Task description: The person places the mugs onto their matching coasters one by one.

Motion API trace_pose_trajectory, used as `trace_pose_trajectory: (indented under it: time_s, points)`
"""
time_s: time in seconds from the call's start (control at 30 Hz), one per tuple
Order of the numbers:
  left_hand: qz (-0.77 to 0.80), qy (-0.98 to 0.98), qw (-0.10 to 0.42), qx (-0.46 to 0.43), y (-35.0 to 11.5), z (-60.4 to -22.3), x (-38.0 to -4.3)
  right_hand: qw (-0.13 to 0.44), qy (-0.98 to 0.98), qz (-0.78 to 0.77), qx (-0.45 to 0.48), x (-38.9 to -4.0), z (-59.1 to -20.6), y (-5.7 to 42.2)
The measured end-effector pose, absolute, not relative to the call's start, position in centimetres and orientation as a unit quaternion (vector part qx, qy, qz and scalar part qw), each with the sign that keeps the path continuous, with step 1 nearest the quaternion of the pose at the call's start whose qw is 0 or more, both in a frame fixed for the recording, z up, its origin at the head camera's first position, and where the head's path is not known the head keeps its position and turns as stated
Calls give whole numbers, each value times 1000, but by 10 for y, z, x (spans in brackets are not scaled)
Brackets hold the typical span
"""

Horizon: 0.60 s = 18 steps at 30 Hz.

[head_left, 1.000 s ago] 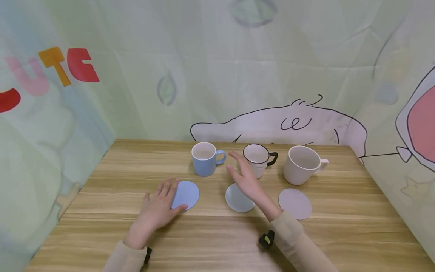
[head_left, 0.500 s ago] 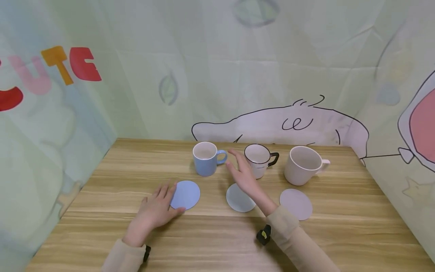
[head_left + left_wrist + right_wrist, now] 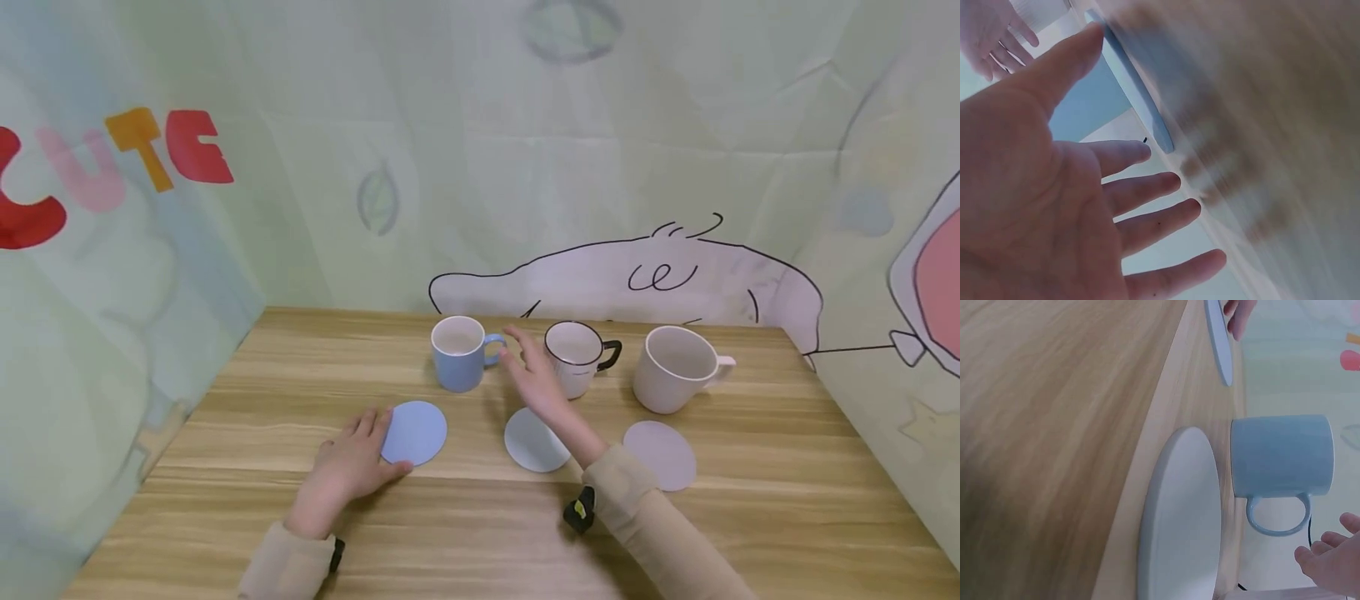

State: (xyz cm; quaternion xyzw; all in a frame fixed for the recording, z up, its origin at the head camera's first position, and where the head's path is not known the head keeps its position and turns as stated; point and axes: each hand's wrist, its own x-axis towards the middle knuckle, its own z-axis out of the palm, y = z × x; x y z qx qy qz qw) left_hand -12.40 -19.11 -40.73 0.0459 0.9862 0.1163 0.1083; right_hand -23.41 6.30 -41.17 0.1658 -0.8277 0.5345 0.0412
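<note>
In the head view my left hand (image 3: 352, 458) lies at the left edge of a round blue coaster (image 3: 417, 433), fingers extended and thumb at the near rim. The left wrist view shows its fingers spread and the thumb (image 3: 1075, 59) over one end of the coaster. My right hand (image 3: 536, 379) reaches above a white coaster (image 3: 534, 442), its fingertips close to the handle of a blue mug (image 3: 459, 367). In the right wrist view a gap shows between those fingers and the mug's handle (image 3: 1279, 531). That hand partly covers a white mug with a black rim (image 3: 573, 358).
A large pale mug (image 3: 675, 371) stands upright at the right, with a pale lilac coaster (image 3: 662, 456) in front of it. All sit on a wood-grain table (image 3: 480, 533). A printed cloth backdrop (image 3: 480, 167) rises behind and at the sides.
My right hand has edged toward the blue mug's handle. My left hand has drawn back slightly leftward from the blue coaster. The head view has shifted a little; mugs and coasters stay put.
</note>
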Motion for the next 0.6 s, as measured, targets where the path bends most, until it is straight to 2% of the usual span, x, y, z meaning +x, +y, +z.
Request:
trace_pose_trajectory:
  time_s: [0.4, 0.6]
  points:
    - [113, 987, 105, 44, -193, -411, -127, 35, -821, 548, 154, -244, -410, 53]
    - [110, 988, 101, 41, -195, -412, -128, 11, -818, 562, 121, -253, -407, 48]
